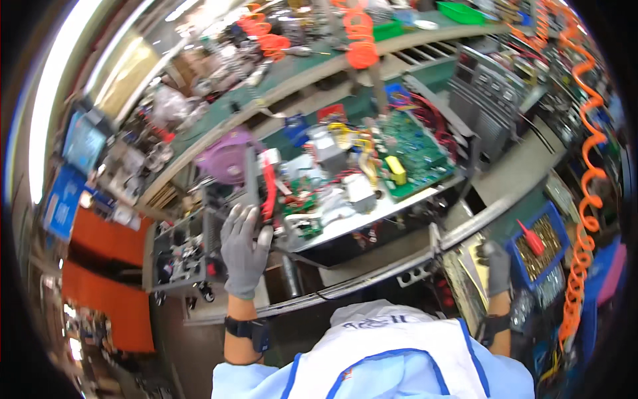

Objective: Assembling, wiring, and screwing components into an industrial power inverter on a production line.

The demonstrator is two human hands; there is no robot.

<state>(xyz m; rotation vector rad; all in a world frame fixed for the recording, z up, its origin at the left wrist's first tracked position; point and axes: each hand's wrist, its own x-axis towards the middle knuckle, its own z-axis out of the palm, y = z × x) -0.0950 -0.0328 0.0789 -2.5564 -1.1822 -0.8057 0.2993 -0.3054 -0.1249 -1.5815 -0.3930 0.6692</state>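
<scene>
My left hand (246,253), in a grey glove, lies with its fingers stretched out at the left end of an opened electrical unit. Its fingertips are close to a red wire bundle (268,189) and the unit's end panel (252,176); whether they touch is unclear. Inside the unit sit a green circuit board (412,156), white blocks and yellow wires. My right hand (495,266), gloved too, is at the right, beside a blue bin (516,256) of small screws and over a pale sheet (474,272). Its fingers are curled, and what they hold is hidden.
A metal rail (392,274) runs along the near edge of the bench. A grey panelled unit (488,100) stands at the back right. Orange coiled hoses (588,179) hang at the right. Left of the unit are a purple fan-like disc (228,158) and a grey parts box (179,259).
</scene>
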